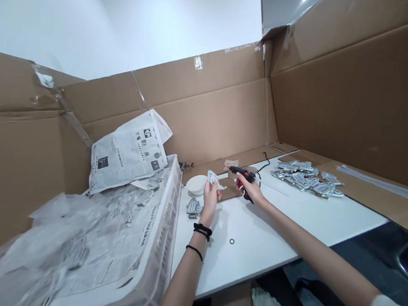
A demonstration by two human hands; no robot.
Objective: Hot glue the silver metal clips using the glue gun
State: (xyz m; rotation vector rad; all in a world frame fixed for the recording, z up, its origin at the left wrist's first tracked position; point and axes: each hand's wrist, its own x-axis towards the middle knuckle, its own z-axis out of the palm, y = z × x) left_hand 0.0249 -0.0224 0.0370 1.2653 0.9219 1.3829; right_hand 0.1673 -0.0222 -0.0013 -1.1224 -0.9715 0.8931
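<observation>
My left hand (211, 194) pinches a small flat silvery-white piece with a pointed oval outline (212, 176), held upright above the table. In my right hand (251, 189) is a black hot glue gun (243, 173) with an orange tip, its nozzle pointing left toward that piece with a gap between. Just left of my left hand sits a white round bowl (196, 185). A small stack of similar silvery pieces (194, 208) lies in front of the bowl. Brown cardboard (229, 188) lies under the work, partly hidden by my hands.
A white plastic crate (169, 211) with plastic bags and newspaper (127, 151) stands at left. A pile of silvery pieces (305, 178) lies at right. A black ring (231, 241) rests on the white table (262, 237). Cardboard walls (208, 120) enclose the table; a black cord (265, 162) runs behind.
</observation>
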